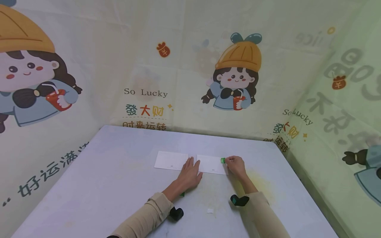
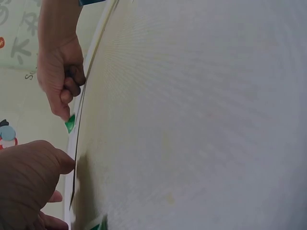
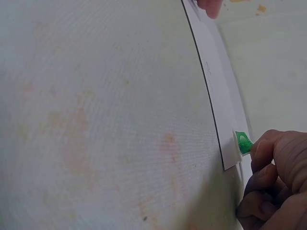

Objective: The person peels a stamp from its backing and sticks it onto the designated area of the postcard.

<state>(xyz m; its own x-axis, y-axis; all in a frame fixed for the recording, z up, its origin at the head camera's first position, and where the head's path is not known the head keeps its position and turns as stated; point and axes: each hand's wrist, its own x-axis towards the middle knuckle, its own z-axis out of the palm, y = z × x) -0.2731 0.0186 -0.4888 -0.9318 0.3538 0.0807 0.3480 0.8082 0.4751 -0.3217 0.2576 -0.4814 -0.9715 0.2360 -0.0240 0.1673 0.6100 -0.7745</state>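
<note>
We observe two white rectangular paper pieces lying side by side across the far middle of the white surface (image 1: 119,185), a left piece (image 1: 170,160) and a right piece (image 1: 209,165). The person's right hand (image 1: 236,167) has its grip closed between thumb and forefinger, pinching a small green square sticker with a white border (image 1: 223,160). We find this sticker at the far right corner of the right piece; whether it is fully stuck down, we cannot tell. The left hand (image 1: 190,174) has its grip unclosed, fingers extended over the adjoining ends of both pieces. We note a green item (image 1: 182,195), mostly hidden by the left wrist, and a small white scrap (image 1: 210,211) on the near side, between the forearms.
</note>
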